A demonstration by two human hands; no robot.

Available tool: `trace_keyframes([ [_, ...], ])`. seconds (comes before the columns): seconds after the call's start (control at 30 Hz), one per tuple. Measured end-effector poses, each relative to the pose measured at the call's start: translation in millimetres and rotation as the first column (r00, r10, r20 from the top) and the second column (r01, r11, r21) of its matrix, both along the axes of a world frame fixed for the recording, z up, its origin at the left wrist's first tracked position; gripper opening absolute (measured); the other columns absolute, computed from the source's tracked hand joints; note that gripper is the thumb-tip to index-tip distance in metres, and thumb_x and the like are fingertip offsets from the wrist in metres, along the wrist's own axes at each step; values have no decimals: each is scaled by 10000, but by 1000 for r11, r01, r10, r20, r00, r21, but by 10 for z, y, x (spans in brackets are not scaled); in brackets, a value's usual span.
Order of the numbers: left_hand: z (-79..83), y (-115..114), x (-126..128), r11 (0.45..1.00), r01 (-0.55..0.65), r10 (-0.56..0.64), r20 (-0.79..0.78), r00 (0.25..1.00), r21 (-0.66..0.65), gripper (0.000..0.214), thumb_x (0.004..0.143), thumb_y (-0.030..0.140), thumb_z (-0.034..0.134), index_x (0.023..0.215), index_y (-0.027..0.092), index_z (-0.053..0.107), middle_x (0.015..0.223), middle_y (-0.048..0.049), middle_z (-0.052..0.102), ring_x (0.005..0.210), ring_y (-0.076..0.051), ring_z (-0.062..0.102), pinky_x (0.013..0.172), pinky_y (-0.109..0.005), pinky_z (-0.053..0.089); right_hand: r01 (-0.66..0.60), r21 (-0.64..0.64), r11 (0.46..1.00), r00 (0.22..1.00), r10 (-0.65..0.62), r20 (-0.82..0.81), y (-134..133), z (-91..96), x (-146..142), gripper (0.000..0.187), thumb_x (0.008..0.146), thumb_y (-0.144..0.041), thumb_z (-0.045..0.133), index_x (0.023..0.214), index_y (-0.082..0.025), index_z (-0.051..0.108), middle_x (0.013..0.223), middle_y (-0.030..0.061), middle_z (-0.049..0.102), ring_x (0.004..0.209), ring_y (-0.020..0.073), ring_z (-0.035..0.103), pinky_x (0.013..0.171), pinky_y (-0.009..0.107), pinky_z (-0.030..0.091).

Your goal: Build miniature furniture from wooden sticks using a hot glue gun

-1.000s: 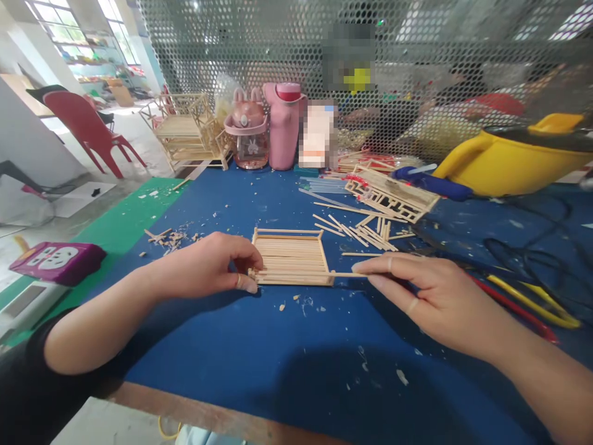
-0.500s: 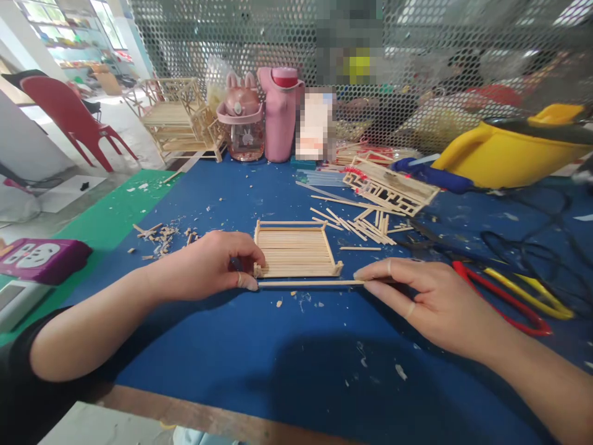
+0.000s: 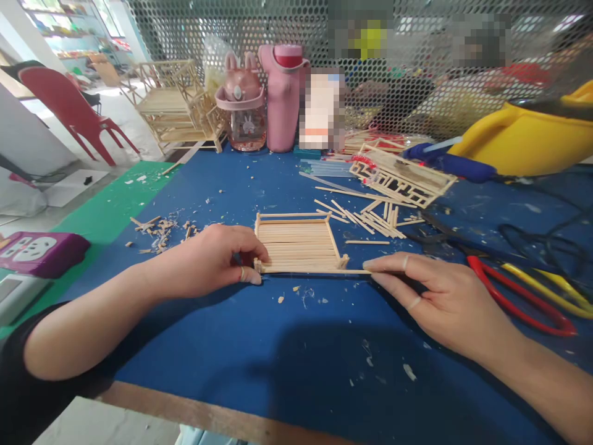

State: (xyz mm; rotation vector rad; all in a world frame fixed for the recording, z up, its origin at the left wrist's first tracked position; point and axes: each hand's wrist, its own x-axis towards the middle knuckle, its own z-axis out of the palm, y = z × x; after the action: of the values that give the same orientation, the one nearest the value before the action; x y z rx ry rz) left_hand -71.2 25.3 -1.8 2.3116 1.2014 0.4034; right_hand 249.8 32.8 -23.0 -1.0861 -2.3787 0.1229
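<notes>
A small slatted wooden panel (image 3: 299, 244) with raised edges lies on the blue table. My left hand (image 3: 227, 254) is closed at its near left corner, fingers behind the corner and thumb in front. A thin wooden stick (image 3: 319, 272) runs along the panel's near edge. Its right end is pinched between thumb and fingertips of my right hand (image 3: 430, 296); its left end is by my left thumb. Right of the panel lie several loose sticks (image 3: 377, 216) and one single short stick (image 3: 368, 242).
Scissors (image 3: 523, 296) with red and yellow handles lie at the right, near a glue gun (image 3: 449, 164) and a yellow container (image 3: 514, 136). Wood scraps (image 3: 162, 232) are at left. Behind stand a pink bottle (image 3: 283, 99), a rabbit-eared cup (image 3: 243, 117) and a wooden model (image 3: 176, 105).
The stick has come up against the panel's near edge, with my right hand still pinching its end. My left hand stays at the corner. The view has shifted slightly.
</notes>
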Motion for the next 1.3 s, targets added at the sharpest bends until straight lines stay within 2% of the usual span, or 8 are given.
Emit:
trace_keyframes([
  [0.17, 4, 1, 1, 1000, 7, -7, -2, 1000, 10, 162, 793, 266, 671, 926, 175, 662, 833, -21, 660, 741, -138, 612, 656, -245, 464, -10, 8, 1000, 1000, 10, 7, -10, 5, -12, 123, 861, -232, 569, 941, -267, 655, 864, -37, 724, 762, 136, 682, 711, 236, 526],
  [0.4, 40, -2, 16, 998, 67, -67, 10, 998, 13, 151, 828, 293, 629, 916, 175, 660, 880, -30, 660, 789, -138, 615, 681, -231, 463, -22, -21, 1000, 1000, 23, 4, 18, 47, -54, 134, 861, -232, 557, 945, -261, 658, 890, -2, 723, 797, 178, 683, 741, 294, 535],
  [0.6, 29, -11, 20, 998, 56, -56, -7, 998, 40, 161, 847, 319, 603, 906, 182, 667, 871, -26, 656, 765, -130, 613, 672, -224, 456, -16, -69, 997, 1000, 16, -4, 10, 62, -133, 115, 864, -235, 554, 896, -242, 664, 860, -1, 726, 764, 159, 676, 700, 274, 521],
  [0.77, 22, -16, 24, 997, 58, -57, -22, 998, 53, 176, 854, 329, 600, 916, 179, 666, 877, -24, 650, 778, -124, 609, 677, -214, 448, -8, -14, 1000, 1000, 8, -7, 11, 51, -197, 113, 850, -253, 580, 875, -248, 690, 836, -10, 740, 792, 181, 669, 783, 337, 484],
  [1.0, 23, -16, 35, 997, 63, -62, -18, 998, 50, 169, 854, 329, 597, 894, 179, 665, 881, -29, 655, 784, -129, 610, 679, -214, 446, 73, 4, 997, 997, -72, -20, -22, 60, -329, 84, 821, -262, 612, 783, -236, 682, 774, -6, 736, 763, 192, 671, 796, 360, 469],
  [1.1, 30, -21, 43, 997, 65, -65, -5, 998, 34, 169, 861, 325, 583, 875, 179, 665, 877, -33, 654, 776, -131, 608, 675, -219, 448, 116, -26, 993, 993, -116, -30, -35, 69, -370, 77, 815, -236, 614, 773, -245, 679, 772, -15, 734, 761, 184, 672, 781, 341, 479],
  [1.2, 37, -29, 50, 998, 60, -60, 3, 998, 32, 155, 859, 305, 583, 876, 177, 669, 874, -37, 657, 783, -136, 609, 676, -225, 450, 135, -94, 986, 989, -140, -54, -51, 93, -358, 70, 812, -222, 608, 789, -243, 671, 792, -14, 727, 725, 164, 667, 698, 294, 504],
  [1.3, 35, -32, 50, 998, 53, -53, 0, 999, 36, 149, 853, 299, 589, 883, 181, 673, 883, -39, 663, 785, -144, 611, 676, -235, 454, 62, -153, 986, 997, -69, -44, -69, 127, -311, 57, 798, -209, 608, 786, -227, 660, 802, 8, 703, 715, 156, 651, 666, 278, 514],
])
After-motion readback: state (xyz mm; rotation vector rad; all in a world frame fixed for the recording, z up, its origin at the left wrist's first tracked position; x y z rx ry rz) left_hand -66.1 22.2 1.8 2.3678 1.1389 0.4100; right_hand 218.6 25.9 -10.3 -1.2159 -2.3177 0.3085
